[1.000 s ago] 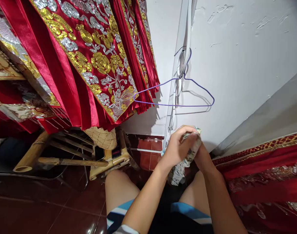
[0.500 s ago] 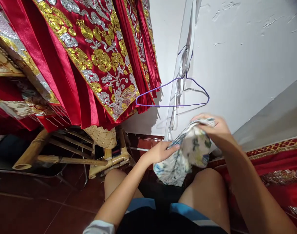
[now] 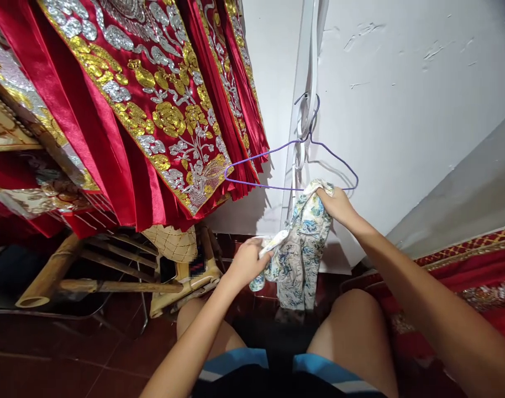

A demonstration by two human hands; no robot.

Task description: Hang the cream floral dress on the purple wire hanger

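A small white garment with a blue, green and yellow floral print (image 3: 304, 243) hangs between my two hands. Its lower part falls in two long panels; whether these are legs or sleeves I cannot tell. My right hand (image 3: 338, 205) grips its bunched upper edge, thumb on the near side. Lower and to the left, my left hand (image 3: 249, 262) pinches another edge of the cloth. Just behind the fabric's top, a purple wire hanger (image 3: 263, 156) hangs by its hook from a white strap (image 3: 314, 50) on the wall, and the cloth overlaps its bottom bar.
Red embroidered costumes with gold and silver sequins (image 3: 169, 119) hang close on the left. Under them stands a bamboo chair (image 3: 124, 284). A white wall (image 3: 385, 121) rises ahead, and more red sequinned cloth (image 3: 480, 293) lies along the right. My knees are below the garment.
The bunched garment has opened out and hangs longer. My right hand has moved left with its edge toward the hanger, and my left hand has shifted slightly left.
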